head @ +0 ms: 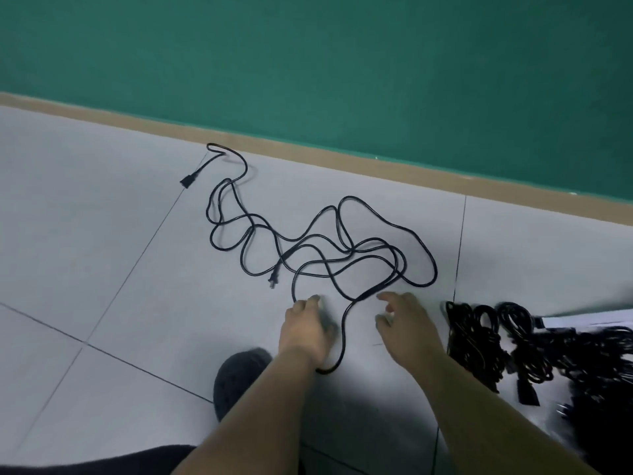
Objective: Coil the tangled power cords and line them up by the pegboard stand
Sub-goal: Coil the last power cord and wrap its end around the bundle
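Both bare forearms stretch forward and down toward the loose, tangled black power cord (pixel 373 290). The left hand (pixel 305 332) lies palm down with fairly straight fingers. Its fingertips (pixel 314 299) are at the cord's nearest loop and its wrist is over a bend of it. Through the blur, they seem only to rest there. The right hand (pixel 406 325) hovers just right of the cord, fingers loosely spread, gripping nothing.
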Motion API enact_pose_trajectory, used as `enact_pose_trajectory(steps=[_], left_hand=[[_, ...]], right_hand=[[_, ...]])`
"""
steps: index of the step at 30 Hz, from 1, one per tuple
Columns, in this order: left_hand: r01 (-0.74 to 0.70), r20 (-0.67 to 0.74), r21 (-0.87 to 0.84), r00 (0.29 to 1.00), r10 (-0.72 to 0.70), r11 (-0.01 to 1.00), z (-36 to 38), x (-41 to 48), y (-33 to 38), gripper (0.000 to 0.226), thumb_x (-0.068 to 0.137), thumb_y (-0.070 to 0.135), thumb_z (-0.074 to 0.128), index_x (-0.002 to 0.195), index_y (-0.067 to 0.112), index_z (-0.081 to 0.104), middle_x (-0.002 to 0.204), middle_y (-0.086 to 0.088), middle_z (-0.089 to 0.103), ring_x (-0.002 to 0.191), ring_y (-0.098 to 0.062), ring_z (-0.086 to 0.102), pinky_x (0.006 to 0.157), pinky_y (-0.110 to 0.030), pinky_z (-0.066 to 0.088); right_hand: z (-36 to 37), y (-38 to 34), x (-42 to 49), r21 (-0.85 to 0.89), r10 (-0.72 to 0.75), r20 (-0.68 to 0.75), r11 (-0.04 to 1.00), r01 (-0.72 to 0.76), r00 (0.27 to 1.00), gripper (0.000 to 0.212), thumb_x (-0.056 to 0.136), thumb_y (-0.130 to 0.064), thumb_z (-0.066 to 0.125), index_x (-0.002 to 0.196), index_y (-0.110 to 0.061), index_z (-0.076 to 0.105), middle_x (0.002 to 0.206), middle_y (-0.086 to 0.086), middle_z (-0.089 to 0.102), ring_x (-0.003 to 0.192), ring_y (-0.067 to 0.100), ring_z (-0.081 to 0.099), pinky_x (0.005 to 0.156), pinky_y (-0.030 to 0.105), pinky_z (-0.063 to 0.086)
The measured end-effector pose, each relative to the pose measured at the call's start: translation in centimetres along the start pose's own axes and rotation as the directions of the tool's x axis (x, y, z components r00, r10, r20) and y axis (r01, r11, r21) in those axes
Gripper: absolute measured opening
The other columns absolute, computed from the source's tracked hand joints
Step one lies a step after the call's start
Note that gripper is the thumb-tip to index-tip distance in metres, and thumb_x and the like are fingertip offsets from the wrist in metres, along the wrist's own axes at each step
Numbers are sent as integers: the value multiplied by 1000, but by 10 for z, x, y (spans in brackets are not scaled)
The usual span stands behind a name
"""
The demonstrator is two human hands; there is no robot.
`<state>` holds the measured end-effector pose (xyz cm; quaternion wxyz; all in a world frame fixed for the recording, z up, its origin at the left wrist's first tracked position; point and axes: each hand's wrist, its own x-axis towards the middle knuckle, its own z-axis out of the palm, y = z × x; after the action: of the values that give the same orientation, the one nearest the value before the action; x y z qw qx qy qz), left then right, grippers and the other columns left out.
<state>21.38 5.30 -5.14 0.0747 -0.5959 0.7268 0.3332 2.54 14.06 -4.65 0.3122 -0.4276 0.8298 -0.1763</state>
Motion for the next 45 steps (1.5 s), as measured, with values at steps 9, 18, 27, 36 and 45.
enact_pose_trajectory(steps=[9, 18, 27, 36, 45], left_hand=[[114, -41, -48, 992, -116, 992, -47, 52, -30, 74, 94, 39, 65, 159, 26, 32, 158, -8, 34, 142, -31, 32, 113, -44, 40], [192, -72, -204, 975, -210, 960, -55, 89, -41, 76, 91, 41, 69, 155, 21, 33, 152, -5, 32, 136, -31, 38, 110, -43, 43], [253, 40, -167, 967, -250, 953, -43, 94, -60, 38, 86, 43, 73, 118, 28, 58, 122, 3, 64, 118, -26, 58, 100, -44, 52], [138, -22, -279, 988, -150, 951, -36, 77, -54, 22, 91, 18, 65, 88, 26, 44, 85, 7, 62, 84, -27, 61, 75, -36, 52], [-184, -340, -582, 940, -31, 792, -158, 68, -7, 8, 100, 31, 68, 94, 27, 68, 90, 6, 76, 85, -18, 72, 82, -32, 56]], right_hand=[[13, -36, 40, -61, -74, 26, 995, 76, 997, 45, 102, -27, 60, 146, -31, 55, 133, -4, 55, 118, 15, 56, 95, 35, 54], [41, -64, 74, -249, -115, 286, 950, 190, 951, 53, 97, -35, 60, 146, -17, 50, 131, 3, 63, 122, 25, 50, 98, 42, 53], [40, -60, 74, -388, -214, 303, 862, 326, 929, 35, 93, -60, 65, 118, -37, 73, 100, -14, 68, 108, 13, 51, 87, 31, 46], [22, -61, 82, -245, -154, 32, 957, 158, 987, 28, 102, -35, 58, 125, -27, 72, 114, -6, 65, 113, 15, 53, 95, 36, 53], [-30, -102, 87, -6, -165, -220, 986, 168, 961, 31, 101, -27, 63, 131, -27, 69, 120, -3, 66, 109, 19, 60, 87, 42, 60]])
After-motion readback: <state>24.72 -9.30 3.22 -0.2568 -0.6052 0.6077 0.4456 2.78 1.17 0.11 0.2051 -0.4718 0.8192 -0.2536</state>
